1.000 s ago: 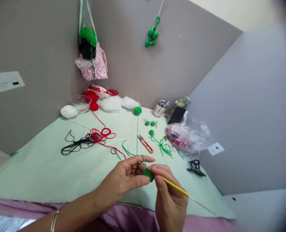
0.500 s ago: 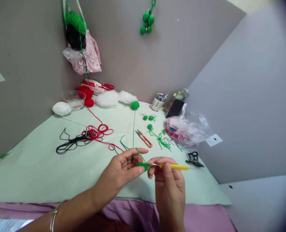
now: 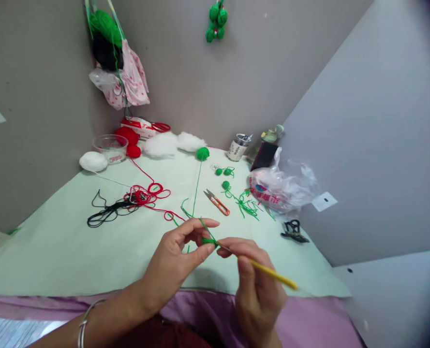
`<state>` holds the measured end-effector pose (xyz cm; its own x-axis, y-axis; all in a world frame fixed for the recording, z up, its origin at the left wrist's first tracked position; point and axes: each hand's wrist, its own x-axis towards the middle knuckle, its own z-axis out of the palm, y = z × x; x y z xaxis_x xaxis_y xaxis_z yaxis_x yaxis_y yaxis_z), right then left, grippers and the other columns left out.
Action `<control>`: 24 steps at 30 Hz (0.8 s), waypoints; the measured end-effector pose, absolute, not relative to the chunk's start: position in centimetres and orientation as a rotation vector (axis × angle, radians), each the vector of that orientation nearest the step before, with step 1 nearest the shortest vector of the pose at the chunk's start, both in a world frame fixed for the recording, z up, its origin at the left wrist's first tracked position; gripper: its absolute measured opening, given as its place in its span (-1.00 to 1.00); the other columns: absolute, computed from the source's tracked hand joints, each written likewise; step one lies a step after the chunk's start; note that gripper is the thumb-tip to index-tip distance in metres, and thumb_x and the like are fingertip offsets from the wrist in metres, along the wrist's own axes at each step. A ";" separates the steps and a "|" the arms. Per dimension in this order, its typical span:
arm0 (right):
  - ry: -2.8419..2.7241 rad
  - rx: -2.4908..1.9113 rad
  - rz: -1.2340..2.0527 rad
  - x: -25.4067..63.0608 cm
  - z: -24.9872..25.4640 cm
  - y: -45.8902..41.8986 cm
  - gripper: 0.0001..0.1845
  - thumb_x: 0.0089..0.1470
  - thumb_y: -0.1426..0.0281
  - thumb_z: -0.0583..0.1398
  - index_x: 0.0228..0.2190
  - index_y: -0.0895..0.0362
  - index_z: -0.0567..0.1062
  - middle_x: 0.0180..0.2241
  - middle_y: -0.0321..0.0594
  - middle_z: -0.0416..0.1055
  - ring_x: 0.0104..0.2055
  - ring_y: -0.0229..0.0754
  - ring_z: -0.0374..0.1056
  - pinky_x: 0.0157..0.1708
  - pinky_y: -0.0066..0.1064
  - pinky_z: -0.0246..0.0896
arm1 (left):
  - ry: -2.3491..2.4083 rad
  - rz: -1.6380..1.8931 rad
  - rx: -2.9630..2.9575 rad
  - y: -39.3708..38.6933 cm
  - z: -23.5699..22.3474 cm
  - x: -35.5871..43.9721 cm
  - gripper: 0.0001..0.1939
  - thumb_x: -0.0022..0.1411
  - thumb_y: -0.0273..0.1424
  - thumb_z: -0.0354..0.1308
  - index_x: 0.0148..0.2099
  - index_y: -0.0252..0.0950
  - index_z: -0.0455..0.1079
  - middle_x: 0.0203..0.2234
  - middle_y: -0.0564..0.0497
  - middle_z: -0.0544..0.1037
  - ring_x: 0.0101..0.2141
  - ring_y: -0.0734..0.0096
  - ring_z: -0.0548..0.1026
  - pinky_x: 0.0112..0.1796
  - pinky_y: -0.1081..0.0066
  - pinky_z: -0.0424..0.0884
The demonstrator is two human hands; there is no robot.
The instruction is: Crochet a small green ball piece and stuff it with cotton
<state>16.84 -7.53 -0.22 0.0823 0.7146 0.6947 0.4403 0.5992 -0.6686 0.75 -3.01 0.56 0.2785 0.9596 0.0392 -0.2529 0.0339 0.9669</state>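
Above the pale cloth, the left hand pinches a small, tightly looped green crocheted piece between thumb and fingers, green yarn crossing its extended index finger. The right hand curls closed around a slim hook, smooth yellow handle, metal tip at the stitches. Beyond lie orange-handled snips, a round green ball (fluffy white stuffing beside it), tangled red yarn and a crinkled plastic bag.

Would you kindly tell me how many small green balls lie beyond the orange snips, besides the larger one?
3: left ball and right ball side by side, and a front ball nearer the orange snips. The plastic bag might hide others.
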 end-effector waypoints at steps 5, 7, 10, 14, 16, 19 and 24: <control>-1.793 -1.064 -0.350 16.6 -2.1 -7.2 -0.64 0.30 0.60 0.22 0.05 0.08 0.59 -0.10 -0.09 0.58 -0.08 -0.13 0.56 -0.18 -0.37 0.52 | 0.740 1.040 0.892 -3.3 0.7 1.3 -0.53 0.14 -0.34 0.49 0.12 -0.19 0.62 -0.37 0.12 0.48 -0.49 0.59 0.25 -0.40 0.50 0.27; -1.700 -1.050 -0.279 16.5 -2.2 -7.0 -0.66 0.32 0.59 0.20 0.01 0.05 0.61 -0.13 -0.12 0.57 -0.11 -0.12 0.55 -0.19 -0.33 0.51 | 0.629 0.895 0.688 -2.9 0.7 1.2 -0.47 0.13 -0.28 0.51 0.14 -0.24 0.60 -0.43 0.16 0.42 -0.60 0.71 0.07 -0.53 0.54 0.10; -1.464 -0.988 0.097 16.4 -1.5 -6.8 -0.70 0.38 0.54 0.12 -0.09 0.03 0.62 -0.30 -0.22 0.56 -0.26 -0.17 0.49 -0.30 -0.34 0.45 | 0.554 0.867 0.579 -2.2 0.8 0.8 -0.51 0.09 -0.36 0.54 0.08 -0.29 0.62 -0.45 0.19 0.38 -0.62 0.78 0.00 -0.55 0.57 0.06; -1.348 -0.959 0.408 16.1 -0.6 -6.3 -0.75 0.39 0.48 0.15 -0.17 0.01 0.63 -0.36 -0.28 0.54 -0.30 -0.22 0.46 -0.32 -0.38 0.42 | 0.560 0.951 0.708 -2.0 0.6 0.7 -0.49 0.12 -0.36 0.52 0.14 -0.18 0.61 -0.35 0.11 0.48 -0.45 0.59 0.34 -0.35 0.49 0.33; -1.382 -1.010 0.416 16.0 -0.8 -6.1 -0.75 0.39 0.49 0.16 -0.15 -0.01 0.64 -0.34 -0.30 0.55 -0.28 -0.23 0.48 -0.29 -0.39 0.43 | 0.604 0.979 0.798 -2.2 0.3 0.9 -0.50 0.16 -0.33 0.50 0.16 -0.14 0.60 -0.33 0.09 0.51 -0.34 0.50 0.41 -0.25 0.46 0.35; -1.509 -1.083 0.198 16.0 -1.8 -6.3 -0.69 0.35 0.55 0.18 -0.06 -0.03 0.64 -0.25 -0.26 0.58 -0.22 -0.20 0.51 -0.25 -0.37 0.44 | 0.672 1.032 0.838 -2.5 -0.2 1.3 -0.46 0.13 -0.32 0.54 0.17 -0.11 0.60 -0.30 0.10 0.53 -0.31 0.50 0.39 -0.23 0.46 0.30; -1.605 -1.059 -0.015 16.7 -2.7 -6.7 -0.60 0.27 0.61 0.24 -0.01 -0.04 0.66 -0.11 -0.20 0.61 -0.10 -0.16 0.53 -0.15 -0.35 0.43 | 0.573 0.853 0.568 -1.8 -0.2 1.3 -0.55 0.13 -0.30 0.53 0.08 -0.25 0.66 -0.55 0.22 0.33 -0.56 0.66 0.07 -0.29 0.46 0.31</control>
